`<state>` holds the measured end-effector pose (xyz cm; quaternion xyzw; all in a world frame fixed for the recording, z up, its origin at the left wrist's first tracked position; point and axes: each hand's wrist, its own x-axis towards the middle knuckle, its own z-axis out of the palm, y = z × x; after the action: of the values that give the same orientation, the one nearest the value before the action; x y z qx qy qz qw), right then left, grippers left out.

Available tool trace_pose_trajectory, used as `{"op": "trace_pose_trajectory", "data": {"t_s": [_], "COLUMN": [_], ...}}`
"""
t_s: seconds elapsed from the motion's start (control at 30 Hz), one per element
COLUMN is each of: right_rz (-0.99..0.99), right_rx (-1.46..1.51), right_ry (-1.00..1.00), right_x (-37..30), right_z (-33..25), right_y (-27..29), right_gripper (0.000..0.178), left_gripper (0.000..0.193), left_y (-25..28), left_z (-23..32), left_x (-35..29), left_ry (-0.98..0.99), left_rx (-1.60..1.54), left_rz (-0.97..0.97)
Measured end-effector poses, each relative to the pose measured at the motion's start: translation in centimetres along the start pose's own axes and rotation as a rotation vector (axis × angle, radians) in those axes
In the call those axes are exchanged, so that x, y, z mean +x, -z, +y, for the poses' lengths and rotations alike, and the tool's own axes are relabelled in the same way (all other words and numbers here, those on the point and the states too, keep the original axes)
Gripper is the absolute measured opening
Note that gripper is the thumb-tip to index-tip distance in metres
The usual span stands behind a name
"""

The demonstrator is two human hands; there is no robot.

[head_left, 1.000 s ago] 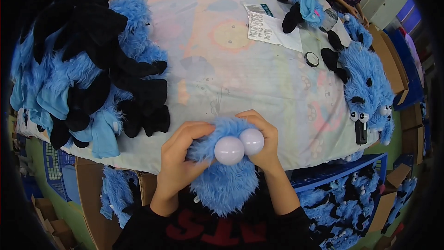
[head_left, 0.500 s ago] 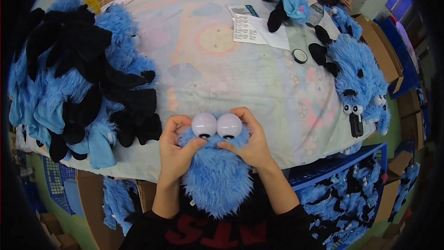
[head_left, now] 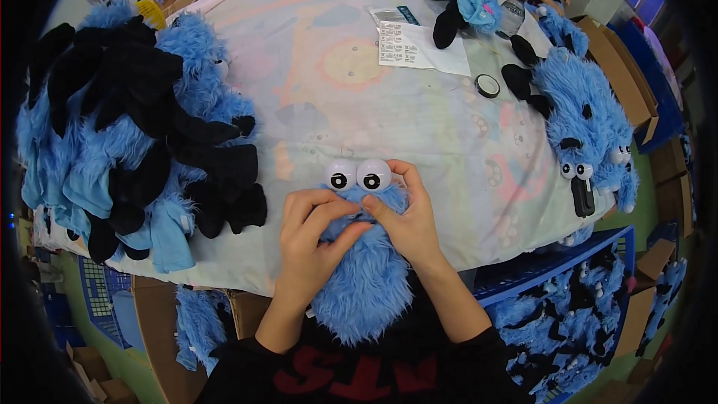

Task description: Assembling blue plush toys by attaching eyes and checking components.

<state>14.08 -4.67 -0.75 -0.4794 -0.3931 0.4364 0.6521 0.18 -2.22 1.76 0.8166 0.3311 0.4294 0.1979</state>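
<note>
Hands (head_left: 310, 224) (head_left: 404, 221) on plush (head_left: 363, 288), crate (head_left: 546, 263) of plushes (head_left: 565, 322)

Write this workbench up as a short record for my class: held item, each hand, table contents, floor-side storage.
Held item: blue furry toy with two bulging white eyes
Right hand: grips the toy's head, thumb below the eyes
Left hand: fingertips at the fur below the eyes; pinch unclear
Table, left: heap of blue-and-black toys
Table, far right: white paper, round black-rimmed disc
Storage, right: blue crate of similar toys
</note>
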Motion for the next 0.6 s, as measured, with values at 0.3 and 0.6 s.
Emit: {"op": "trace_pose_trajectory", "data": {"t_s": [0.3, 0.6], "right_rz": [-0.046, 0.047], "right_rx": [0.459, -0.047], "right_ry": [-0.229, 0.078], "right_x": [-0.3, 0.3], "right_z": [0.3, -0.1], "right_y": [0.0, -0.8], "right_gripper": [0.046, 0.051], "left_gripper": [0.038, 0.033], "left_y": [-0.8, -1.2], "left_z": [-1.2, -2.3], "left_x": [-1.0, -1.1], "left_ry": [0.146, -0.007], "left_rx": [-0.051, -0.194], "left_rz": [0.02, 0.326]}}
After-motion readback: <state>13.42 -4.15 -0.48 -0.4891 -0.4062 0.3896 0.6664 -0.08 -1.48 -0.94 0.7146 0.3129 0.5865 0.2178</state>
